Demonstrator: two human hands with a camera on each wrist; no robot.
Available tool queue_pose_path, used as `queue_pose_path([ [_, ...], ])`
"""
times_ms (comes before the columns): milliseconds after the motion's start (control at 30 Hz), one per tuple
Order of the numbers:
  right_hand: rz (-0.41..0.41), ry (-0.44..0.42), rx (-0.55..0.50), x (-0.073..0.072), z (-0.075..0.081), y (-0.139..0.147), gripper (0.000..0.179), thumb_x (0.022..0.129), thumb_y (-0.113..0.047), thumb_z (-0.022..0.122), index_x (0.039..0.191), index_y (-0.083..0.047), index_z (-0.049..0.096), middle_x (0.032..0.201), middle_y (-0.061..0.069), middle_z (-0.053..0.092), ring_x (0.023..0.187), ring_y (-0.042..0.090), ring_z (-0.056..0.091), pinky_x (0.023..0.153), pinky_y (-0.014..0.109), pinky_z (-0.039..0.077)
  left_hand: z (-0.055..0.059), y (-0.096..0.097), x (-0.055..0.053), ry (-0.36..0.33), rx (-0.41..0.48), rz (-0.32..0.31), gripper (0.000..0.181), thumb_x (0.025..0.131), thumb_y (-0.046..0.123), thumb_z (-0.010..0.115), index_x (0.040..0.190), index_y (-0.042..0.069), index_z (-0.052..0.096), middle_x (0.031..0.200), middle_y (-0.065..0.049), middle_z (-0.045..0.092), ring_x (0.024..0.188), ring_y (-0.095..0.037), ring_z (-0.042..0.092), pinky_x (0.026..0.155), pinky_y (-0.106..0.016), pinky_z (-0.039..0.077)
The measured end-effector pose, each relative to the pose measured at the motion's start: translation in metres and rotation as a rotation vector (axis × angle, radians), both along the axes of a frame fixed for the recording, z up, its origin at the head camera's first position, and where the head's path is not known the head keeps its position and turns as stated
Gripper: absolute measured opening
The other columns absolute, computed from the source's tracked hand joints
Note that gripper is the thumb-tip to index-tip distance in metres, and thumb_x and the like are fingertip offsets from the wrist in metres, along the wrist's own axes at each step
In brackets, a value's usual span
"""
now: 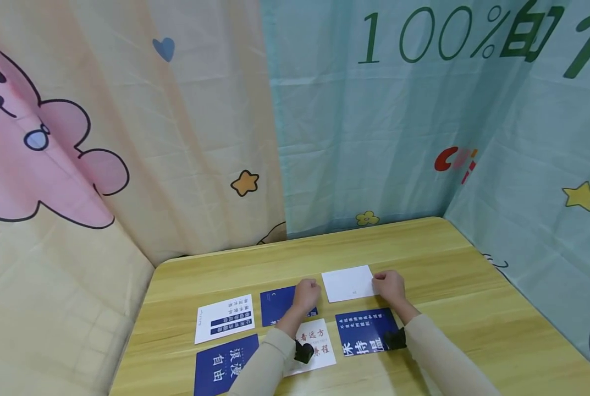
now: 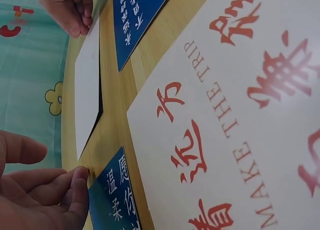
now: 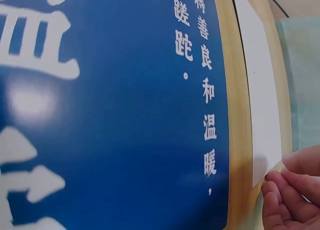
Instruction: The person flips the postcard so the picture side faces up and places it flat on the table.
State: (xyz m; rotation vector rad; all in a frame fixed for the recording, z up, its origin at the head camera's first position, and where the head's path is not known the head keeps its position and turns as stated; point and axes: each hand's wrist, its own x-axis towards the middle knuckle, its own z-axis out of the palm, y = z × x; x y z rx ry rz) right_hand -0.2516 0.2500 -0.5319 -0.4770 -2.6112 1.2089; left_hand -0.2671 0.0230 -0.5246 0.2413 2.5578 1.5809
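My right hand (image 1: 390, 286) pinches the right edge of a blank-looking white card (image 1: 347, 283) in the back row; the right wrist view shows thumb and fingers (image 3: 290, 190) at its corner. A dark shadow lies along the card's near edge in the left wrist view. My left hand (image 1: 307, 296) hovers over a blue card (image 1: 276, 302), partly covering it. Its thumb stands apart from its half-bent fingers, with nothing between them, close to the white card's left end. Nearer lie a white card with red lettering (image 1: 320, 345), partly behind my left wrist, and a blue card with white lettering (image 1: 366, 330).
At the left lie a white card with blue bars (image 1: 224, 319) and a blue card (image 1: 225, 363), partly behind my left sleeve. All rest on a wood-grain table (image 1: 463, 308). Printed curtains (image 1: 364, 137) hang behind its far edge and along both sides.
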Motion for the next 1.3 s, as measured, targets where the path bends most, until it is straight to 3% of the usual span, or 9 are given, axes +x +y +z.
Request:
queue_pose_path([
  [67,-0.005,0.004,0.006,0.000,0.000,-0.001,0.019,0.080,-0.005,0.062,0.090,0.011,0.067,0.087,0.023,0.065,0.079,0.033,0.060,0.068,0.042,0.048,-0.001,0.003,0.000,0.009,-0.001,0.004,0.027,0.089,0.003,0.043,0.062,0.001,0.046,0.054,-0.001,0.035,0.044,-0.010,0.029,0.044,-0.023,0.028],
  [100,-0.006,0.004,0.006,0.000,-0.001,-0.001,0.020,0.080,-0.005,0.062,0.090,0.011,0.067,0.087,0.023,0.065,0.079,0.033,0.060,0.068,0.042,0.049,-0.002,0.004,-0.001,0.012,-0.003,0.006,0.031,0.089,0.003,0.043,0.058,0.006,0.037,0.052,0.001,0.033,0.044,-0.009,0.029,0.044,-0.022,0.027],
  [200,-0.010,-0.005,-0.007,0.000,-0.001,-0.001,0.020,0.081,-0.005,0.062,0.091,0.011,0.066,0.088,0.023,0.064,0.078,0.031,0.059,0.066,0.040,0.049,-0.004,0.007,-0.001,0.014,0.011,0.005,0.036,0.086,0.001,0.042,0.055,0.015,0.032,0.050,0.003,0.030,0.043,-0.009,0.028,0.042,-0.022,0.027],
  [700,-0.016,0.005,-0.004,0.000,0.000,-0.003,0.019,0.080,-0.005,0.062,0.090,0.011,0.067,0.087,0.023,0.065,0.077,0.032,0.059,0.065,0.040,0.049,0.000,0.016,0.006,0.027,0.054,0.021,0.037,0.083,0.001,0.043,0.052,0.015,0.031,0.050,0.004,0.029,0.041,-0.009,0.025,0.041,-0.021,0.024],
  [933,-0.021,-0.015,-0.029,-0.002,-0.004,-0.002,0.020,0.080,-0.005,0.063,0.092,0.010,0.067,0.089,0.023,0.064,0.078,0.032,0.060,0.066,0.040,0.049,-0.004,0.019,0.002,-0.006,0.084,0.089,0.040,0.085,0.002,0.046,0.052,0.015,0.029,0.050,0.004,0.027,0.042,-0.008,0.024,0.041,-0.021,0.023],
  [1100,-0.020,-0.026,-0.044,-0.003,-0.006,0.000,0.025,0.074,-0.005,0.071,0.093,0.010,0.066,0.090,0.022,0.064,0.079,0.030,0.059,0.066,0.039,0.049,-0.005,0.022,-0.001,-0.076,0.162,0.180,0.040,0.083,0.002,0.047,0.051,0.016,0.029,0.050,0.004,0.027,0.043,-0.010,0.023,0.041,-0.022,0.022],
  [1300,-0.014,-0.071,-0.042,-0.008,-0.006,0.000,0.035,0.068,-0.003,0.078,0.097,0.011,0.065,0.087,0.019,0.064,0.078,0.027,0.059,0.069,0.039,0.049,-0.007,0.025,-0.005,-0.089,0.181,0.254,0.041,0.080,-0.001,0.048,0.049,0.016,0.028,0.048,0.005,0.024,0.043,-0.011,0.023,0.042,-0.022,0.021],
])
